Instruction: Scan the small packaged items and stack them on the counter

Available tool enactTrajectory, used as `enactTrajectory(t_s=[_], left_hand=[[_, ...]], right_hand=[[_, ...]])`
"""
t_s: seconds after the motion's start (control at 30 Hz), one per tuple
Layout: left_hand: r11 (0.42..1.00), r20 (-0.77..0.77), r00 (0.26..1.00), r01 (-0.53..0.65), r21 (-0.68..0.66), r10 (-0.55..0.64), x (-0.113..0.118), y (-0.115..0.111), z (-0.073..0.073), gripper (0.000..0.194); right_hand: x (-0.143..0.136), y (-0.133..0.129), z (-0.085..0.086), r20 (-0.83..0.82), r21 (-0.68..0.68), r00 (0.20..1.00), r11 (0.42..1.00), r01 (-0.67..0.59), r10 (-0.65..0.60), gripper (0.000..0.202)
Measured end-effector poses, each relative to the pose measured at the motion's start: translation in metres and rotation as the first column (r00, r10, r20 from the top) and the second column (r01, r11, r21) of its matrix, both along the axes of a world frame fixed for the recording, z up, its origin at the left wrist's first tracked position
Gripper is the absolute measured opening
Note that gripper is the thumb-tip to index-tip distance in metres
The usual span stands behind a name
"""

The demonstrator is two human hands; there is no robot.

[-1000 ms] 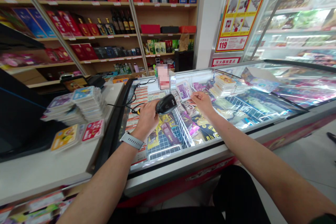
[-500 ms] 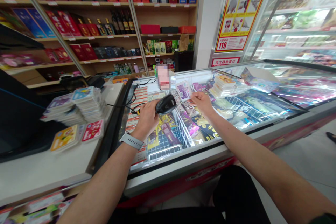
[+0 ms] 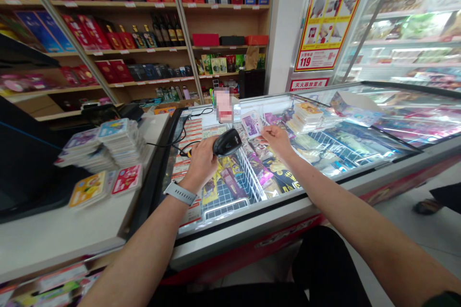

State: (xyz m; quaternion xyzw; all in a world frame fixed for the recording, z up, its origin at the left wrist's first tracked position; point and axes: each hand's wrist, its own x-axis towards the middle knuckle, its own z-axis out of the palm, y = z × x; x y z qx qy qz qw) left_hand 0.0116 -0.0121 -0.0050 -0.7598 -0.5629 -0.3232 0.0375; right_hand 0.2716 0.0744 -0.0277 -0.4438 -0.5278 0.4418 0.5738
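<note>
My left hand (image 3: 202, 160) is wrapped round the handle of a black barcode scanner (image 3: 227, 142), whose head points right. A cable trails from it to the left. In my right hand (image 3: 277, 141) I pinch the lower right edge of a flat white-and-purple pack (image 3: 252, 124), held tilted just beyond the scanner's head. Both hands are above the glass top of a chest freezer (image 3: 219, 231). To the right of my right hand stands a stack of similar flat packs (image 3: 306, 116), orange on top.
Stacked packs (image 3: 120, 141) stand on the white counter (image 3: 97, 223) at left, beside a dark monitor (image 3: 25, 163). Wire baskets with wrapped goods (image 3: 230, 177) show through the freezer glass. A cardboard piece (image 3: 356, 108) lies farther right. Another person's foot (image 3: 428, 206) is at the right edge.
My hands, the scanner and the pack stay nearly still. At the right edge, another person's foot and dark trouser leg have come further into view.
</note>
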Motion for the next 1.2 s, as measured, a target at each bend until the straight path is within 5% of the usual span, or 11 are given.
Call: enactTrajectory(t_s=[0.6, 1.2], left_hand=[[0.999, 0.019, 0.999, 0.035, 0.016, -0.035, -0.001, 0.0, 0.0, 0.057], [0.999, 0.055, 0.998, 0.034, 0.021, -0.035, 0.001, -0.005, 0.003, 0.058]], right_hand=[[-0.001, -0.001, -0.002, -0.003, 0.011, 1.0, 1.0, -0.007, 0.007, 0.036], [-0.027, -0.005, 0.002, -0.023, -0.179, 0.983, 0.967, -0.183, 0.182, 0.019]])
